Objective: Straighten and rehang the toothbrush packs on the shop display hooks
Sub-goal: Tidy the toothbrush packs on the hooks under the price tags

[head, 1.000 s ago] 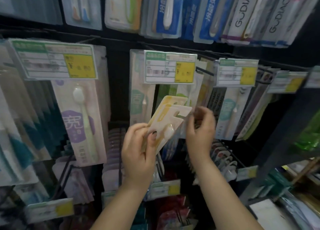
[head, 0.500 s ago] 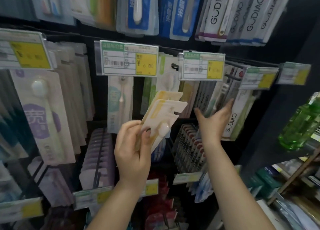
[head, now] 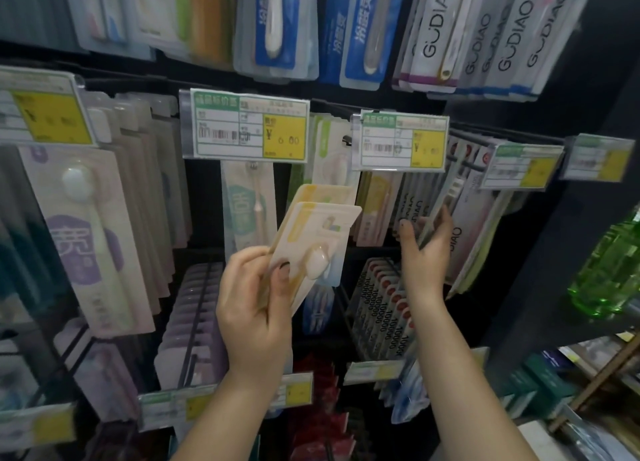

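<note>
Gripped in the left hand [head: 254, 308], thumb across the front and fingers behind, is a small stack of yellow toothbrush packs [head: 311, 245]; the packs fan up and to the right out of the grip, tilted, their tops free of any hook and level with the hanging rows. Behind them stands the dark display rack [head: 519, 114] crowded with hanging packs. To the right, the right hand [head: 424, 245] reaches into a row of grey-and-white hanging packs [head: 450, 204], thumb and fingers closing around the lower edge of one tilted pack. Above sits a yellow-and-white price label [head: 249, 128]
</note>
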{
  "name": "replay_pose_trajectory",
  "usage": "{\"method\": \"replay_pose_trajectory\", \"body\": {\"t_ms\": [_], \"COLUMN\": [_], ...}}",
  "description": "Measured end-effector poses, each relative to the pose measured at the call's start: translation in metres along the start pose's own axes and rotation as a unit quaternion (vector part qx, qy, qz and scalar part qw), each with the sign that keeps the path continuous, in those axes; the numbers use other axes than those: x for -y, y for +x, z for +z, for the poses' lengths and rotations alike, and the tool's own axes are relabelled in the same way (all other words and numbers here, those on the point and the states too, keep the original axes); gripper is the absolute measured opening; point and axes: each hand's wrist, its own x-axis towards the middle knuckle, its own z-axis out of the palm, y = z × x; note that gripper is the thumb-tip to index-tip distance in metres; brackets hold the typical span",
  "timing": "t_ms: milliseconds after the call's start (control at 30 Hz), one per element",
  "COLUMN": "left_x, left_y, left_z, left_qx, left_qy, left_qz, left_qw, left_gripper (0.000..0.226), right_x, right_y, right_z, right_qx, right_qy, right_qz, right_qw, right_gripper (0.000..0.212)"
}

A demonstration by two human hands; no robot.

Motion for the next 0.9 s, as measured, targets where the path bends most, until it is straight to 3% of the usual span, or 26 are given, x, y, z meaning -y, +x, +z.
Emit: {"method": "replay_pose_trajectory", "body": {"t_ms": [200,500,733,900], "left_x": [0.001,0.001,-0.003,-0.002], "left_y": [0.001,0.003,0.003,0.003], "left_z": [0.001,-0.001,0.0,-0.001], "left_qx": [0.003,0.011,0.015,0.013], "left_qy": [0.003,0.008,0.004,0.001], "left_qz": [-0.005,-0.011,-0.01,-0.007], "left_qw": [1.0,1.0,1.0,1.0], "left_gripper": [0.034,0.034,0.038,0.035], "right_x": [-0.001,-0.004,-0.007,-0.007], "right_y": [0.002,0.001,-0.001,0.003], "right_z": [-0.001,-0.009,-0.012,-0.012], "right_qx": [-0.015,-0.074,-0.06,-0.047], "right_qy": [-0.015,-0.128,-0.135,-0.137], "right_qz": [-0.03,-0.066,-0.096,-0.091], "right_qw": [0.999,0.987,0.984,0.985], "right_gripper": [0.067,0.078,0.092,0.083]}}
